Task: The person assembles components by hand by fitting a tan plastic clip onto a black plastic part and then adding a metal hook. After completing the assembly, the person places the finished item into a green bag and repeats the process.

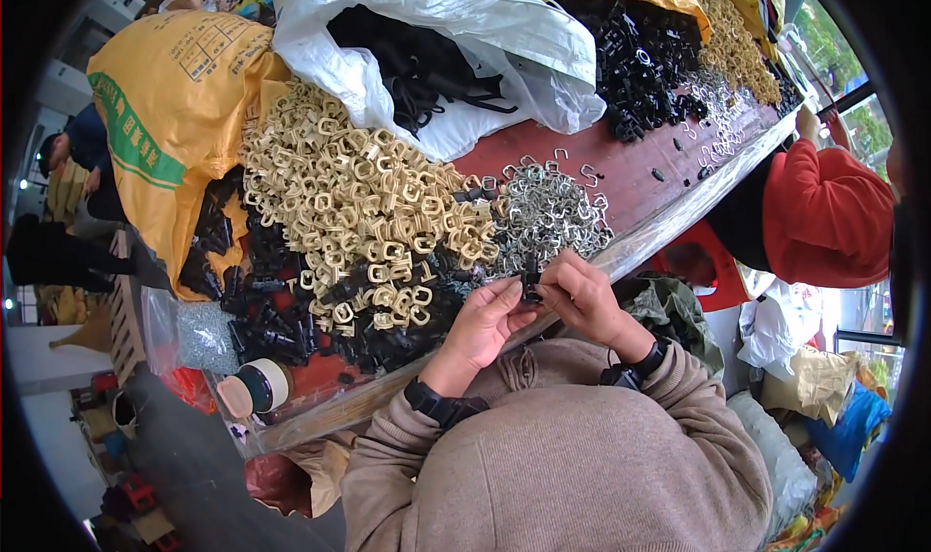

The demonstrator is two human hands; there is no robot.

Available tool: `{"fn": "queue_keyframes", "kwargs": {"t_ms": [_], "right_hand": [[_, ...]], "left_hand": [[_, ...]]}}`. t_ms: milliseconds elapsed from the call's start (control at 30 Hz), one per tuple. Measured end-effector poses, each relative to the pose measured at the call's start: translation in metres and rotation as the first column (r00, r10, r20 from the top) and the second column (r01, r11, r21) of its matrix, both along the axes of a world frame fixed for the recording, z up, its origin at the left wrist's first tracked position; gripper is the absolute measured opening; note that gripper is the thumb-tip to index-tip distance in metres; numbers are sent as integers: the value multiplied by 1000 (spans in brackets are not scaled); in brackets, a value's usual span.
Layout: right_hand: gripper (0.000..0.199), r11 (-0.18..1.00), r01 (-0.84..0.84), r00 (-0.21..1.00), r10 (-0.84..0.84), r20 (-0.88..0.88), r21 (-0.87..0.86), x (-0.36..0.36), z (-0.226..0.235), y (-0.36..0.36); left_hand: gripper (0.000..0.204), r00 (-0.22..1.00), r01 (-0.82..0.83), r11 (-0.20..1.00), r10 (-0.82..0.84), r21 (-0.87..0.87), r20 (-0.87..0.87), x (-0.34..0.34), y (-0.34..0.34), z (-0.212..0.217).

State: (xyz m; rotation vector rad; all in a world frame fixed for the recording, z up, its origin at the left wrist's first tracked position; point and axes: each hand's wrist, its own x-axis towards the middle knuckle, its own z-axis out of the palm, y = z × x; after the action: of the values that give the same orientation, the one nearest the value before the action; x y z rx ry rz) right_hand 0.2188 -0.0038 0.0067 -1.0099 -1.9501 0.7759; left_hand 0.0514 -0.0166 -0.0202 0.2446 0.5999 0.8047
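Note:
My left hand (485,321) pinches a small black plastic part (530,278) between thumb and fingers, just over the table's near edge. The fingertips of my right hand (588,300) are closed against the same part from the other side. Whether they also hold a smaller piece is hidden. Right beyond my hands lies a heap of bent silver metal clips (551,212). To its left spreads a large pile of cream plastic buckle-like pieces (364,183). More black plastic parts (276,329) lie at the left, partly under the cream pieces.
A white sack (436,14) of black pieces and an orange sack (179,77) stand at the back and left. A lidded jar (260,387) and a bag of small clear bits (206,337) sit at the left corner. Another person in a red top (829,217) works at the right.

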Motion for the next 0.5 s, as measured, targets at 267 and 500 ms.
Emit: {"fn": "queue_keyframes", "kwargs": {"t_ms": [267, 500], "right_hand": [[11, 993, -86, 989, 76, 123, 79, 3, -4, 3], [12, 996, -74, 994, 78, 80, -44, 4, -8, 5]], "left_hand": [[21, 1000, 13, 1000, -13, 1, 6, -2, -1, -8], [20, 998, 19, 1000, -19, 6, -61, 1, 2, -10]]}}
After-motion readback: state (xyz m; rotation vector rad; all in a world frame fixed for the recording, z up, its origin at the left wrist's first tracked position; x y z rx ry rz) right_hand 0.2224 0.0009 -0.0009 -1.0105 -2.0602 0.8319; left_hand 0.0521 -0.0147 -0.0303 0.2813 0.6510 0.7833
